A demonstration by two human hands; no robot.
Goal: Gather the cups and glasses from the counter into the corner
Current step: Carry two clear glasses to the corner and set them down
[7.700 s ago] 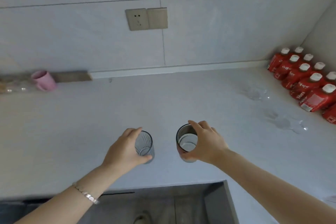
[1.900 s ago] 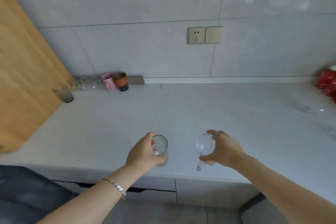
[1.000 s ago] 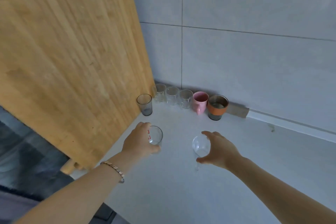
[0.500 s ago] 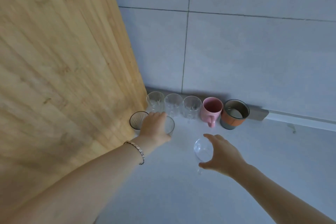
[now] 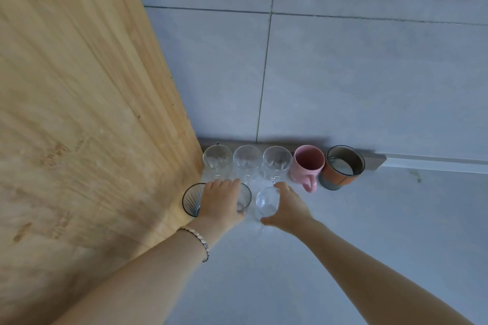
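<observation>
In the corner, three clear cut glasses [image 5: 247, 163] stand in a row along the wall, then a pink mug [image 5: 307, 163] and an orange-banded cup [image 5: 342, 167]. A dark ribbed glass [image 5: 190, 199] stands in front, against the wooden panel. My left hand [image 5: 221, 203] grips a small clear tumbler [image 5: 244, 199] just right of the ribbed glass; the hand hides most of it. My right hand [image 5: 289, 210] holds a clear stemmed glass [image 5: 266, 202] beside the tumbler, in front of the row.
A tall wooden panel [image 5: 79, 113] forms the left side of the corner. Grey tiled wall [image 5: 343, 74] runs behind the row. The grey counter [image 5: 383, 219] stretches to the right and toward me.
Both hands have moved forward into the corner with their glasses. The tumbler now sits beside the dark ribbed glass, and the stemmed glass has come up close to the row.
</observation>
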